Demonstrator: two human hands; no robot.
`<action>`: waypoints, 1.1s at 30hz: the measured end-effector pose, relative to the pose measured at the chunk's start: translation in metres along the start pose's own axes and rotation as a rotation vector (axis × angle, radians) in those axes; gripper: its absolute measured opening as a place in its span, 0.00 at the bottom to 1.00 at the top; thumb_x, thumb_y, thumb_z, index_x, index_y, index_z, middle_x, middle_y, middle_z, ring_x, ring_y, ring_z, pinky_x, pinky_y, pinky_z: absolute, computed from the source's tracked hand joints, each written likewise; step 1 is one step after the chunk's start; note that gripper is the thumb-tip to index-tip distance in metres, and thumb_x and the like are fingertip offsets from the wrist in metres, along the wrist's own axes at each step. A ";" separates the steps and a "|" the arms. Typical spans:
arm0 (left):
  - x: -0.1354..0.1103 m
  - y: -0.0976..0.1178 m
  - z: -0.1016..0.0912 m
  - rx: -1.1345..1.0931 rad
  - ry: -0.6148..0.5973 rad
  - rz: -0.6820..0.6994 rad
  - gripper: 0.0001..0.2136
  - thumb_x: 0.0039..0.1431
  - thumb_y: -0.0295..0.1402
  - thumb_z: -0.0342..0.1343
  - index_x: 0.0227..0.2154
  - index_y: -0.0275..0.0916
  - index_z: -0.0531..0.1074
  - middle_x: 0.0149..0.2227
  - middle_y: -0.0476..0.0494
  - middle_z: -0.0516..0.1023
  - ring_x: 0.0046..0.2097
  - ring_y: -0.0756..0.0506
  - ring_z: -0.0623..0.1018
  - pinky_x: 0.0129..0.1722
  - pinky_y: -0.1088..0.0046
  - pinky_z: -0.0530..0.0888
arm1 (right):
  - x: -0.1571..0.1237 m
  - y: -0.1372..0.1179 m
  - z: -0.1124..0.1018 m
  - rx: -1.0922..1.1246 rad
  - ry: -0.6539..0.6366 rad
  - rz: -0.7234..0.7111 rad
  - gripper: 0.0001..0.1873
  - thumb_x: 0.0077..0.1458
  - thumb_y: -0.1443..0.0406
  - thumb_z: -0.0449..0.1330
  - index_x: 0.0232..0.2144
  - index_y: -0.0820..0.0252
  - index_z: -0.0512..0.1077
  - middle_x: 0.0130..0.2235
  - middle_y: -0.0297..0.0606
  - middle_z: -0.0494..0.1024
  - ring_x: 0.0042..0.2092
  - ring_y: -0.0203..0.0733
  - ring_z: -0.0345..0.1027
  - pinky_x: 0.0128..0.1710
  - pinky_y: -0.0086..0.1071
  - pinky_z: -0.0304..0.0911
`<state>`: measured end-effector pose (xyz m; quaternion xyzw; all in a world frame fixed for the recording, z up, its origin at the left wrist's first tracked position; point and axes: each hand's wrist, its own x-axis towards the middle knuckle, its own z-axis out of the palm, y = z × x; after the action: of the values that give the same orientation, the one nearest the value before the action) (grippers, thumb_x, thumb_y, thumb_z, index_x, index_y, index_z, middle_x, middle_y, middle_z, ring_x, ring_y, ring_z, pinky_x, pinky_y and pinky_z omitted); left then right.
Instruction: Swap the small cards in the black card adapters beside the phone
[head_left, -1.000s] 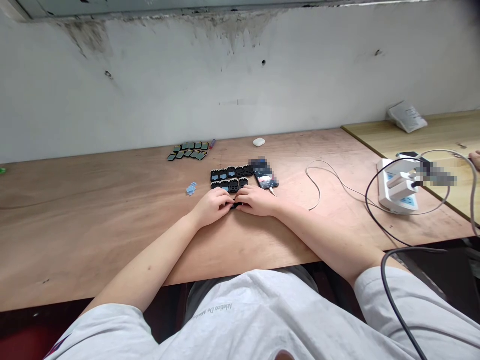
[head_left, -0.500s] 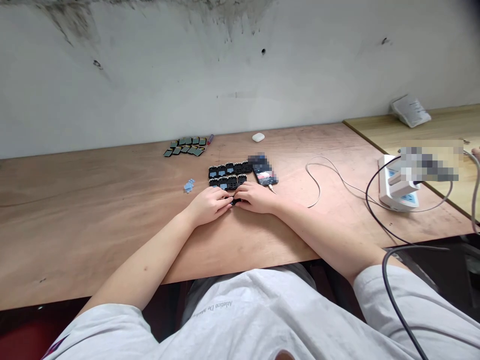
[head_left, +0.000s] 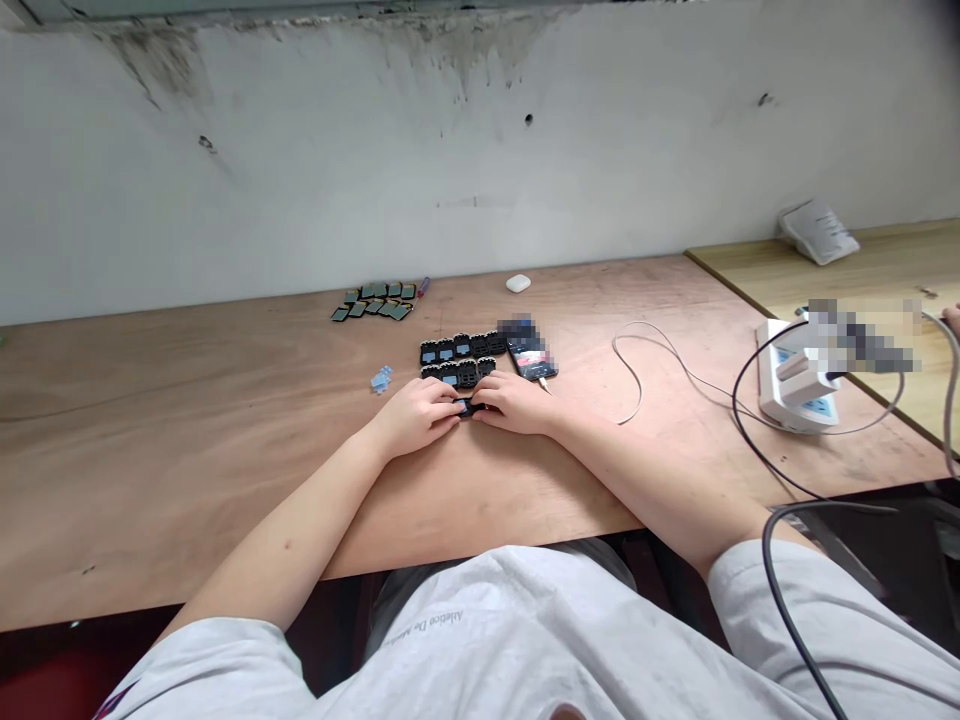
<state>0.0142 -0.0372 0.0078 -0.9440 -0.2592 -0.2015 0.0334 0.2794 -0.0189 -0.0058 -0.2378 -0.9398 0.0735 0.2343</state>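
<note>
Between my hands, just in front of two rows of similar parts, is a small black part with a blue patch on it. My left hand grips its left end with the fingertips. Fingers of my right hand close on its right end. Behind them the black housings lie in two rows; some carry a light-blue pad and others show bare black insides. A small heap of light-blue pads lies left of the rows. My fingers partly cover the nearer row and the held part.
A phone with a cable plugged in lies right of the rows. Green-grey square pieces and a screwdriver lie near the wall, with a white case. A power strip and cables are at right. A person's hand shows at the right edge.
The view has tilted up slightly, so everything sits a little lower. My fingers have parted slightly on the black part, and its blue patch now shows more.
</note>
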 end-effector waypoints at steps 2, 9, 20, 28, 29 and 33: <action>0.000 -0.001 0.001 0.009 -0.012 -0.008 0.11 0.69 0.34 0.56 0.49 0.44 0.80 0.50 0.37 0.80 0.50 0.39 0.78 0.48 0.58 0.74 | 0.000 0.000 0.000 0.013 -0.004 0.006 0.10 0.67 0.62 0.62 0.43 0.61 0.80 0.44 0.47 0.80 0.47 0.49 0.72 0.50 0.43 0.69; 0.000 0.001 0.004 -0.004 0.035 0.011 0.10 0.70 0.32 0.55 0.47 0.43 0.80 0.48 0.38 0.81 0.48 0.41 0.79 0.47 0.60 0.75 | 0.000 0.002 0.000 0.006 0.001 0.008 0.09 0.66 0.62 0.62 0.42 0.61 0.80 0.44 0.47 0.80 0.46 0.49 0.72 0.50 0.43 0.69; 0.003 0.003 -0.001 0.086 0.003 -0.002 0.11 0.70 0.33 0.53 0.46 0.43 0.81 0.51 0.37 0.80 0.52 0.39 0.78 0.48 0.58 0.75 | 0.001 0.003 0.003 0.023 0.048 0.000 0.07 0.64 0.64 0.64 0.41 0.61 0.80 0.44 0.46 0.80 0.45 0.49 0.72 0.49 0.42 0.70; 0.001 -0.002 0.006 -0.056 0.041 -0.069 0.09 0.70 0.34 0.54 0.46 0.40 0.78 0.48 0.37 0.80 0.50 0.40 0.78 0.50 0.60 0.76 | 0.000 0.003 0.002 0.023 0.056 -0.002 0.08 0.64 0.63 0.64 0.42 0.61 0.80 0.43 0.45 0.81 0.45 0.49 0.72 0.48 0.42 0.70; 0.001 -0.003 0.006 -0.070 0.042 -0.080 0.09 0.70 0.35 0.55 0.45 0.40 0.77 0.48 0.37 0.80 0.50 0.40 0.78 0.50 0.59 0.76 | 0.000 0.003 0.002 0.020 0.055 -0.003 0.08 0.64 0.63 0.65 0.42 0.61 0.80 0.43 0.45 0.81 0.45 0.49 0.72 0.48 0.42 0.70; 0.001 -0.004 0.004 -0.137 0.048 -0.101 0.08 0.69 0.36 0.57 0.43 0.40 0.77 0.46 0.38 0.80 0.49 0.41 0.78 0.50 0.60 0.76 | 0.000 0.003 0.001 0.016 0.050 -0.008 0.07 0.64 0.63 0.64 0.41 0.61 0.80 0.42 0.45 0.80 0.44 0.49 0.72 0.47 0.42 0.70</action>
<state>0.0145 -0.0324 0.0041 -0.9248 -0.2910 -0.2427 -0.0352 0.2800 -0.0163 -0.0070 -0.2342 -0.9339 0.0741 0.2599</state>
